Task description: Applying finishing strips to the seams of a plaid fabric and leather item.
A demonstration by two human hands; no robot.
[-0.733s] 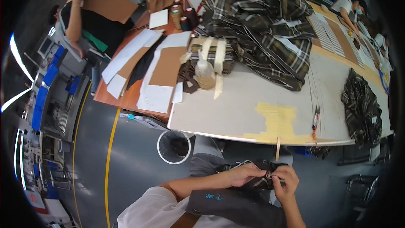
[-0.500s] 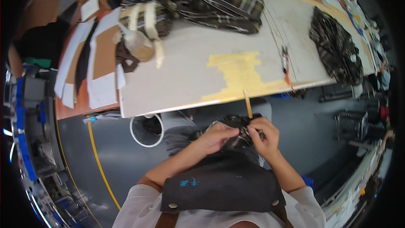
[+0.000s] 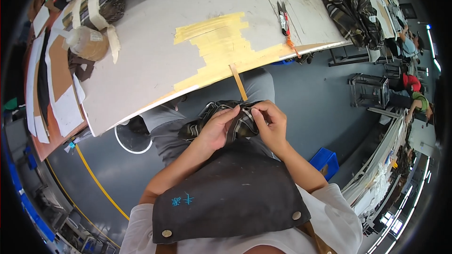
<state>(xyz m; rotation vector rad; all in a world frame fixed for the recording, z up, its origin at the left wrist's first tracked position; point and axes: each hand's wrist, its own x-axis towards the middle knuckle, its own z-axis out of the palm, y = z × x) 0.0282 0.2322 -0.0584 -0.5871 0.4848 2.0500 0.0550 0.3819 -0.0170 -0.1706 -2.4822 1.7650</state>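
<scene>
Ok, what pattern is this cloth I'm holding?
The cloth is dark plaid with pale lines; see the head view.

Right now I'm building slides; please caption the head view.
Both hands hold dark plaid cloth near the edge of a pale table patched with yellow tape.

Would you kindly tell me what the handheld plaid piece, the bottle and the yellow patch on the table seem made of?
The plaid piece: probably matte woven cloth, as it folds and creases softly. The bottle: likely smooth translucent plastic, brownish contents showing through. The yellow patch: apparently matte tape, with stepped strip ends; paper or plastic unclear.
</scene>
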